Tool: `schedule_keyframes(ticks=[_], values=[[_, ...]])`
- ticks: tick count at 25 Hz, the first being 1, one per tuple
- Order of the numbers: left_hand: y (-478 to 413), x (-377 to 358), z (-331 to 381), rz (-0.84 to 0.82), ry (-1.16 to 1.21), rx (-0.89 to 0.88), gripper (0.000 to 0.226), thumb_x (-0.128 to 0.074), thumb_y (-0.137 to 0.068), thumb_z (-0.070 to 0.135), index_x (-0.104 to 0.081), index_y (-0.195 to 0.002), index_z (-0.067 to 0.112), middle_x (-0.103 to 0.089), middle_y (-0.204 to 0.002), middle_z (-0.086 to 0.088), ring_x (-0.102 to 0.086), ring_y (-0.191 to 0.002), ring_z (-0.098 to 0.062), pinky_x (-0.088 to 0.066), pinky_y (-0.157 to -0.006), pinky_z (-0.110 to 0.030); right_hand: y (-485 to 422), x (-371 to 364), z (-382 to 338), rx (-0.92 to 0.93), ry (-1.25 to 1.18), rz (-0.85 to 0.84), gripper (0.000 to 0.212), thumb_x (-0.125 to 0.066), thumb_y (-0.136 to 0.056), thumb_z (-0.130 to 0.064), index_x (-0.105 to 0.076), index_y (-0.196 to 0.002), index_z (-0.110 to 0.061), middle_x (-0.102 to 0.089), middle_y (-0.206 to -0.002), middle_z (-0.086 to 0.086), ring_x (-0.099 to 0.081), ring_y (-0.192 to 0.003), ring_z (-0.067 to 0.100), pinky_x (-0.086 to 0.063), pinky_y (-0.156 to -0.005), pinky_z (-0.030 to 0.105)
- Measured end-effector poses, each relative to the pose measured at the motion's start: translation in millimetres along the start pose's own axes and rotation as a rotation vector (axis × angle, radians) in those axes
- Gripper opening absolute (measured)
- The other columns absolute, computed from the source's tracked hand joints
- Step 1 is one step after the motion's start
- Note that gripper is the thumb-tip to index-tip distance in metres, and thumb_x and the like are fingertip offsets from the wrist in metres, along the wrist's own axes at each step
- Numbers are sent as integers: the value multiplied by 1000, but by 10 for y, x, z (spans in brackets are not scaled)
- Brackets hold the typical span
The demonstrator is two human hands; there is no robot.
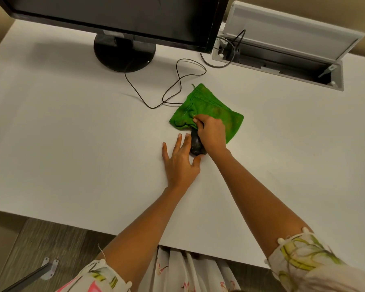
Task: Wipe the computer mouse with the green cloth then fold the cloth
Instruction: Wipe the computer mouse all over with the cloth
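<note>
A green cloth (207,108) lies bunched on the white desk (72,144), draped over the front of a black computer mouse (196,147). My right hand (212,133) pinches a fold of the cloth above the mouse and hides the mouse's right side. Flat on the desk, my left hand (180,160) has its fingers spread. Its thumb and forefinger touch the mouse's left side and rear. The mouse's front is hidden under the cloth.
A black monitor (114,15) on a round stand (124,52) is at the back. The mouse's thin black cable (177,81) loops across the desk toward an open white cable hatch (282,51) at the back right. The desk's front edge is near my body.
</note>
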State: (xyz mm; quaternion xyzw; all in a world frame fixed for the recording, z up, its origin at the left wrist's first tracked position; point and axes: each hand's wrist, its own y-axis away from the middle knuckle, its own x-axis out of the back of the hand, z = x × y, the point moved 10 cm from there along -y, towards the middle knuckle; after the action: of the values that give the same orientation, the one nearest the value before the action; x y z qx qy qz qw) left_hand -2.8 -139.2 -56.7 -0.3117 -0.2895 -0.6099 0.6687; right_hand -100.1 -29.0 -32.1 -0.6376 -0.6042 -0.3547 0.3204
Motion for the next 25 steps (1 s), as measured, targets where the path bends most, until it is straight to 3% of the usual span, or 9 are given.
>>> schedule_keyframes(ticks=[4, 8, 11, 15, 20, 22, 24, 25], values=[[3, 1, -1, -1, -29, -4, 68, -65, -82, 39, -42, -141, 14, -48, -144, -9, -34, -140, -17, -9, -117, -54, -101, 51, 21, 8, 21, 84, 20, -55, -95, -21, -73, -101, -16, -75, -86, 11, -66, -70, 28, -45, -59, 31], [6, 8, 4, 0, -28, 4, 68, -64, -83, 44, -41, -141, 15, -47, -144, -10, -36, -139, -18, -10, -117, -54, -159, 111, 445, -266, -413, 130, 13, -66, -87, -20, -75, -96, -18, -74, -88, -1, -66, -81, 14, -53, -78, 28], [3, 4, 3, -29, -16, 26, 69, -62, -85, 47, -39, -142, 16, -45, -146, -9, -35, -140, -18, -7, -117, -53, -143, 49, 734, -499, -817, 120, 18, -68, -85, -12, -72, -103, -8, -71, -95, 5, -66, -92, 18, -53, -93, 32], [-22, 23, -2, -82, 10, 21, 68, -57, -88, 49, -37, -143, 15, -44, -147, -6, -33, -140, -16, -3, -117, -48, 115, 216, 938, -630, -1120, 191, 24, -64, -88, -8, -68, -111, -3, -69, -101, 9, -64, -95, 20, -54, -91, 31], [-281, 139, -107, -133, 164, 17, 46, -45, -98, 14, -39, -143, 18, -49, -143, -7, -43, -134, -19, -9, -119, -40, 711, 582, 995, -543, -1011, 257, 15, -66, -87, -13, -73, -99, -17, -74, -87, -6, -68, -81, 5, -54, -74, 18], [-530, 175, -105, -193, 188, -6, 44, -41, -98, 9, -42, -141, 21, -53, -139, -10, -50, -125, -28, -24, -116, -43, 962, 601, 913, -481, -916, 272, 13, -67, -86, -13, -74, -94, -19, -75, -89, -3, -70, -86, 8, -55, -77, 21], [-788, 193, -51, -265, 197, -48, 43, -41, -98, 11, -46, -139, 25, -65, -123, -11, -61, -96, -28, -48, -94, -42, 1168, 554, 766, -403, -831, 287, 13, -67, -86, -10, -75, -93, -17, -75, -96, 0, -69, -94, 13, -54, -85, 26], [-885, 196, 16, -307, 186, -96, 43, -42, -98, 12, -47, -137, 26, -70, -111, -11, -61, -80, -23, -52, -79, -38, 1249, 523, 678, -363, -786, 297, 13, -68, -86, -9, -75, -93, -16, -74, -98, 0, -68, -97, 13, -54, -87, 27]])
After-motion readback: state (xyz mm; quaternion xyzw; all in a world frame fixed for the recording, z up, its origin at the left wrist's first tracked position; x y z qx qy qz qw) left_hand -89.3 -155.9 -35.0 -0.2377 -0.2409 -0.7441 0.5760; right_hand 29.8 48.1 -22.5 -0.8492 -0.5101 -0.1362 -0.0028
